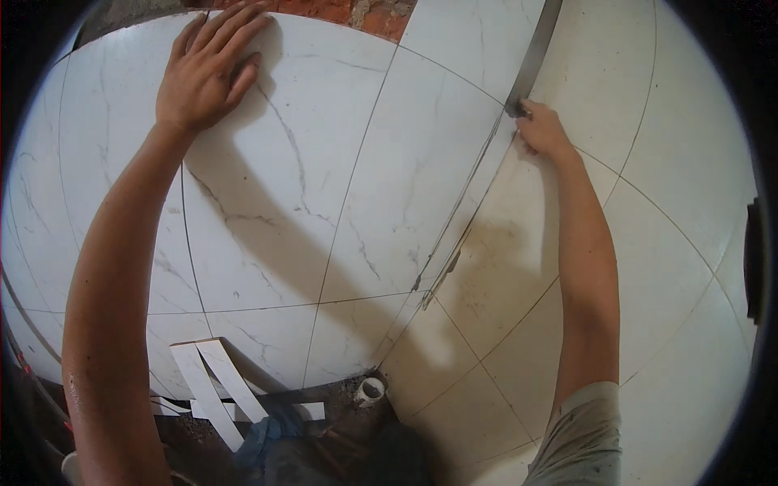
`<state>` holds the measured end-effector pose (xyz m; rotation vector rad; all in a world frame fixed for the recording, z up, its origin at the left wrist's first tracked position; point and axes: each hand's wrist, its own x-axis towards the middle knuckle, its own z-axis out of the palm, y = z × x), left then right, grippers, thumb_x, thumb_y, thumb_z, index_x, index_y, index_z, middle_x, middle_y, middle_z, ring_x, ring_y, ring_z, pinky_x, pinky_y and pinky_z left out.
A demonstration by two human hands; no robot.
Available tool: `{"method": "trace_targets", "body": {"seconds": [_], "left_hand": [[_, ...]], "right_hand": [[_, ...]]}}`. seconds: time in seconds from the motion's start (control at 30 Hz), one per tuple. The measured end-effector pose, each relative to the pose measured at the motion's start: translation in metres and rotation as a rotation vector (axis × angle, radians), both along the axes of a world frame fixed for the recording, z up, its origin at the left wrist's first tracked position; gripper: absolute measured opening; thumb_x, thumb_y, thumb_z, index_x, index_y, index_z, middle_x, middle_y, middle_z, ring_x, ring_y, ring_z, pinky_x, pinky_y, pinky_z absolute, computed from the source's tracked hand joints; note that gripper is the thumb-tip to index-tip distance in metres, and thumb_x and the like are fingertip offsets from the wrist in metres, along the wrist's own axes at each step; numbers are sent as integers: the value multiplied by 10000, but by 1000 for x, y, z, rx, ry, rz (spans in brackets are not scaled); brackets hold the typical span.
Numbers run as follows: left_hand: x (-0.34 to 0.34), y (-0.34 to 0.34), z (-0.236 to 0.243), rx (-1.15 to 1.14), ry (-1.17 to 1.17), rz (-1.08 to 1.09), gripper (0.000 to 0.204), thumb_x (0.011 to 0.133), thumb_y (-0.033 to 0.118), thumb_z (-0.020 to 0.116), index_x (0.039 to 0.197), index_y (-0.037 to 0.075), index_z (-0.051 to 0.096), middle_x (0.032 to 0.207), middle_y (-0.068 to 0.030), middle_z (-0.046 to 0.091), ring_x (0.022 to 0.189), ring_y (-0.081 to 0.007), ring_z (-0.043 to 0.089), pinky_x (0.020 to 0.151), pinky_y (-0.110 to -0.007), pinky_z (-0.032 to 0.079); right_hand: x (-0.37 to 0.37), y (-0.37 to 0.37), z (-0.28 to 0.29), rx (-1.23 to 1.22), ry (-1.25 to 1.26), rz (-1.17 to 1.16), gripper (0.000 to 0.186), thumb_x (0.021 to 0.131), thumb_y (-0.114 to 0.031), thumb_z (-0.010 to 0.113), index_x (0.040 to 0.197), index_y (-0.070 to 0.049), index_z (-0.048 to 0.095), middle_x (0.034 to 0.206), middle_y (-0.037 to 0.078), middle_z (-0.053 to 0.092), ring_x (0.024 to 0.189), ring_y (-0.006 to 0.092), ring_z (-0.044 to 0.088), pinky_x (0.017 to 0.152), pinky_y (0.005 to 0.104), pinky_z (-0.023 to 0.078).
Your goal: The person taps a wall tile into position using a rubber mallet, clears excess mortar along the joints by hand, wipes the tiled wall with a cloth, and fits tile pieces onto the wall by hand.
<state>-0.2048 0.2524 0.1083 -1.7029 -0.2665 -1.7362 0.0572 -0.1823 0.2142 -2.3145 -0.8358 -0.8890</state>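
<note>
My left hand [207, 81] lies against a white marble-patterned tile [284, 89], fingers stretched toward the tile's top edge. It holds nothing. At the corner where the white tiles meet the beige ones, my right hand [541, 131] has its fingers curled together. They touch the lower end of a long dark grey strip [535, 57] running up the corner. Whatever those fingers pinch is hidden. Below them, a narrow pale strip [462, 215] with dark, rough edges follows the same corner.
Beige wall tiles [648, 259] cover the right side. Bare red brick [381, 18] shows above the white tiles. Down by the floor are several white tile offcuts [212, 389], some leaning on the wall, a white pipe end [370, 390] and a blue cloth [271, 433].
</note>
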Motion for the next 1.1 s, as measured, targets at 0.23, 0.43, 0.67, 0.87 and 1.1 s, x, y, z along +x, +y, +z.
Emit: {"method": "trace_targets", "body": {"seconds": [0.23,0.43,0.67,0.87,1.1], "left_hand": [[2,2,3,39,-18,-39,549,1007,335,477,1545,298,373,1613,64,361,1492,-121,312,1282,-402,162],[-2,-2,1,18,0,-63,543,1013,343,485,1544,305,376,1610,64,366,1491,-125,315,1281,-403,165],[-2,-1,4,23,-16,-50,550,1016,352,479,1551,311,361,1612,67,365,1489,-132,321,1278,-405,172],[-2,0,1,19,-19,-37,547,1019,352,476,1552,307,361,1614,68,360,1486,-135,327,1274,-408,185],[-15,-28,7,-142,162,-140,584,910,244,511,1478,125,447,1561,-112,428,1479,-299,333,1239,-537,171]], "right_hand": [[7,7,-19,-13,-11,23,493,857,-50,556,1326,103,556,688,175,660,499,214,648,471,348,530],[-5,4,18,-144,9,-80,533,876,-62,574,1387,85,535,671,161,648,482,203,619,476,353,520],[0,-7,-5,-128,78,51,531,907,-52,559,1437,-21,544,662,116,627,478,187,600,473,349,512],[-13,-2,18,-130,165,52,566,915,-44,546,1473,17,475,643,101,611,466,181,576,453,343,489],[5,-6,-1,-83,223,71,374,914,-69,515,1253,59,607,674,82,598,501,166,602,430,317,480]]}}
